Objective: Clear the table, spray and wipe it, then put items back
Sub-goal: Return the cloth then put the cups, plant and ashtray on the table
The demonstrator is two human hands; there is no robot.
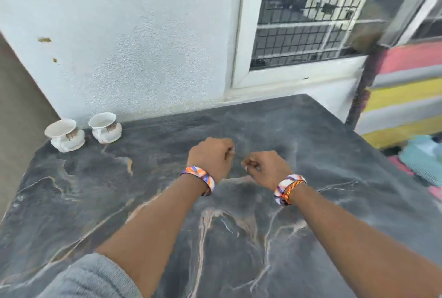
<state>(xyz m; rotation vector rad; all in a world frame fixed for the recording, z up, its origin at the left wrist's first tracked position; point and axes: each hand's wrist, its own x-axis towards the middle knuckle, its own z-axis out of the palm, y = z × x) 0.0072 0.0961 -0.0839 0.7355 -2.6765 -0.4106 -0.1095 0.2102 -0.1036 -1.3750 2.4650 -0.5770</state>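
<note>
So the table (239,238) is a dark marble-looking slab with pale veins, pushed up against a white textured wall (131,46). Both hands hover over the middle of it, close together but not touching: left hand (211,157) curled into a loose fist, right hand (265,166) the same, neither one holding anything as far as I can see. Each wrist has a colourful band on it. Only stuff on the slab is two small white pots (83,131), side by side in the far left corner near the wall, well clear of the hands. Barred window (311,15) behind, striped fabric (404,92) off the right edge.
</note>
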